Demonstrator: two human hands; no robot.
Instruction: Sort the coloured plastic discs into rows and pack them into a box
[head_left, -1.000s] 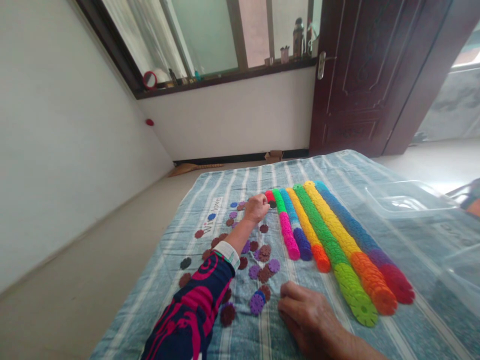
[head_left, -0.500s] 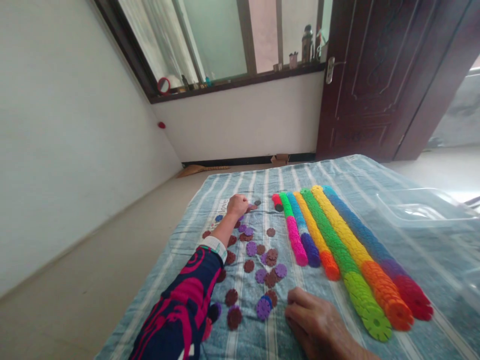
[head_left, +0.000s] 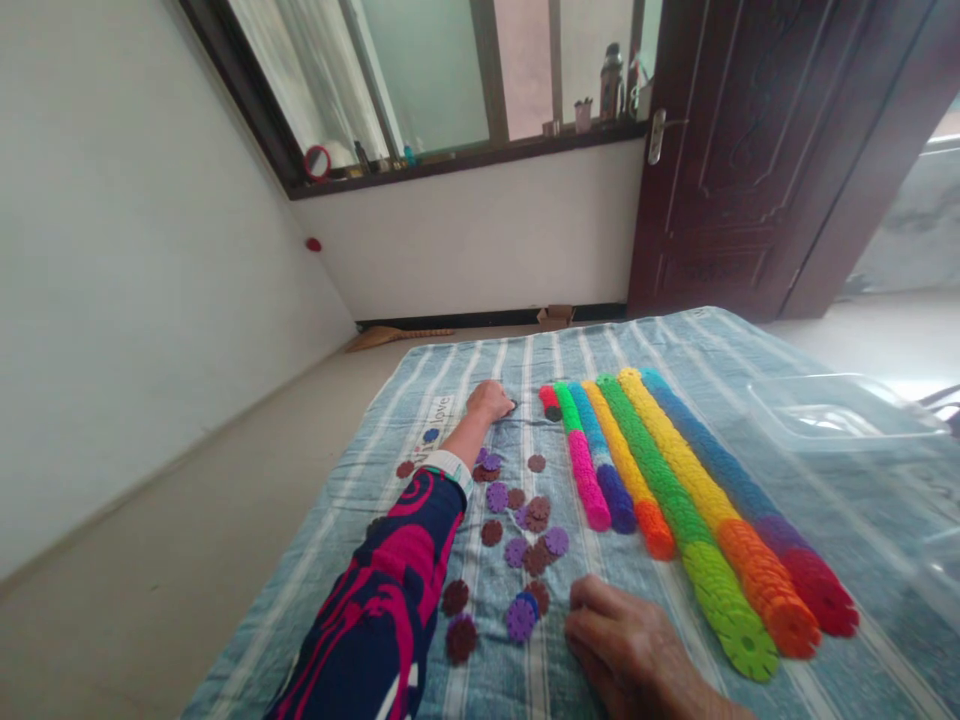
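Note:
My left hand (head_left: 491, 401) reaches to the far part of the striped cloth, its fingers pinched at the edge of a dark notched plastic disc (head_left: 514, 406). Most of that disc hides behind the fingertips. Below the forearm and to its right lie loose purple discs (head_left: 497, 497) and brown discs (head_left: 492, 532), some overlapping. Near the front edge rests my right hand (head_left: 630, 640), fingers curled together; whatever they may hold is hidden. Just left of it a purple disc (head_left: 520, 619) overlaps a blue one. Right of my left hand is a short red and black row of discs (head_left: 550, 400).
Long rows of overlapping discs, such as the green row (head_left: 660, 470) and yellow row (head_left: 675, 455), slant across the cloth (head_left: 840, 500). A clear plastic box (head_left: 847, 440) stands at the right. A door (head_left: 720, 170) and a windowsill with bottles lie beyond.
My left hand has moved slightly right, to the dark disc. Brown discs that lay by its fingers are out of sight. My right hand stays about where it was.

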